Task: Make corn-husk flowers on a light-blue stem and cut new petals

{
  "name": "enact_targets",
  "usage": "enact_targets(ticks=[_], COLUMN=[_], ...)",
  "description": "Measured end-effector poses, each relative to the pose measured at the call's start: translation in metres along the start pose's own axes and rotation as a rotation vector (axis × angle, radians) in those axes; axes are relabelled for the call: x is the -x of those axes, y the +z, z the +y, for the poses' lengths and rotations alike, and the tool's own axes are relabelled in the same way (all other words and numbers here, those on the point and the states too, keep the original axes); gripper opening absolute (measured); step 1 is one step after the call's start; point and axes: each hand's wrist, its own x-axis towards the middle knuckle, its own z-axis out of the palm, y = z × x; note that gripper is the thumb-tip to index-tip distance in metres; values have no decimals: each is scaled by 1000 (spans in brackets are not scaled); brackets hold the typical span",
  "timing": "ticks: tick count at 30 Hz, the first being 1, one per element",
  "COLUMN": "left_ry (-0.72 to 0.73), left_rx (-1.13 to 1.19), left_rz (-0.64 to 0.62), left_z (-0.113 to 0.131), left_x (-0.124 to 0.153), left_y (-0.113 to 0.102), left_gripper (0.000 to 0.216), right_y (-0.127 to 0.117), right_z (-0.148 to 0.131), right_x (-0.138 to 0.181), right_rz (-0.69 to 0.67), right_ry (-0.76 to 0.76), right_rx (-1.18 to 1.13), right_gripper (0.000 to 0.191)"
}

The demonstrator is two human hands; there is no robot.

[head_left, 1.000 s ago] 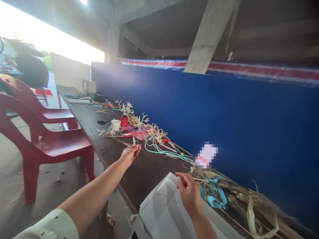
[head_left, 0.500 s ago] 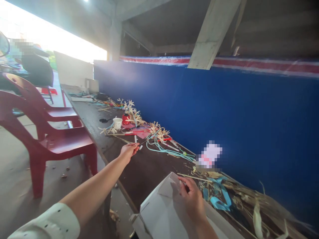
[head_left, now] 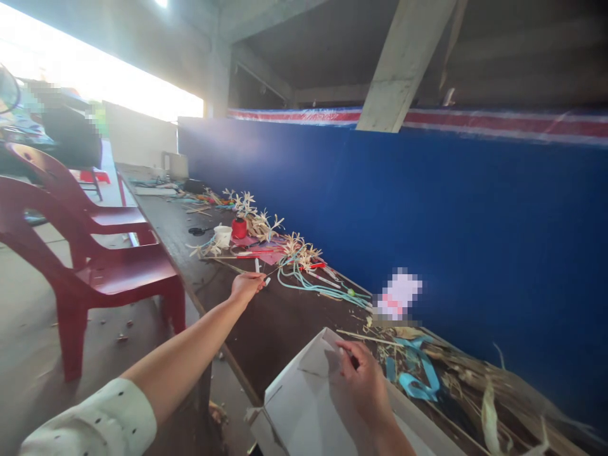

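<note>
My left hand point(head_left: 247, 288) is stretched out over the dark table, thumb and fingers pinched together. A thin strand point(head_left: 272, 273) seems to run from its fingertips toward the dried flowers point(head_left: 297, 250). Beside those fingers are a white stick-like piece point(head_left: 257, 265) and a small white piece point(head_left: 268, 281). Closer to me, my right hand point(head_left: 363, 377) is closed with curled fingers above the far corner of a white cardboard box point(head_left: 304, 402). What its fingertips hold, if anything, is too small to make out.
Light blue cords point(head_left: 308, 285), a red spool point(head_left: 239, 228), a white cup point(head_left: 223, 236) and black scissors point(head_left: 199, 231) lie along the table point(head_left: 266, 342). Blue ribbon point(head_left: 420, 383) and dried husks point(head_left: 489, 405) are at right. Red chairs point(head_left: 128, 272) stand left; a blue partition point(head_left: 475, 240) runs behind.
Both hands stay almost where they were, with the same closed fingers. The view has shifted very slightly.
</note>
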Motion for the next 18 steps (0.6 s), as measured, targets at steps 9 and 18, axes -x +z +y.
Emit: enact_targets(ticks=[9,18], left_ry=[51,83], left_rx=[-356,-528], left_rz=[9,25], left_z=[-10,-4], left_x=[-20,-20], left_y=[-4,-8], left_gripper=[22,21], right_y=[1,1], right_z=[-1,-2], right_x=[1,2], right_rz=[-41,-45], right_ry=[15,30], right_rx=[-28,-49], right_gripper=[32,31])
